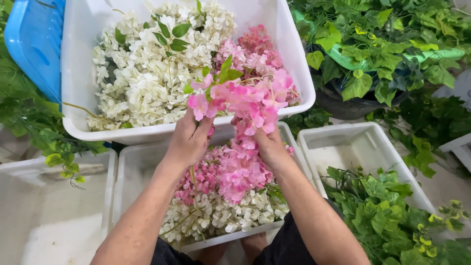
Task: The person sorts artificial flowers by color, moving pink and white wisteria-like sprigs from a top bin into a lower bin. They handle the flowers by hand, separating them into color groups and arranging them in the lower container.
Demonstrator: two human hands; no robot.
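Pink artificial flower spray (pixel 250 105) gripped by left hand (pixel 189 140) and right hand (pixel 270 147), both closed round its stems, above near white tub (pixel 128 169), beside far tub's (pixel 81 73) front rim.

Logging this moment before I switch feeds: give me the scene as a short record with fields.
left hand: grips stems of the pink flower spray
right hand: holds the same spray from below
under the hands: small white bin with pink and white blossoms
beyond: large white tub, mostly white blossoms, some pink
right side: white bin with green leafy vines
far left: blue bin
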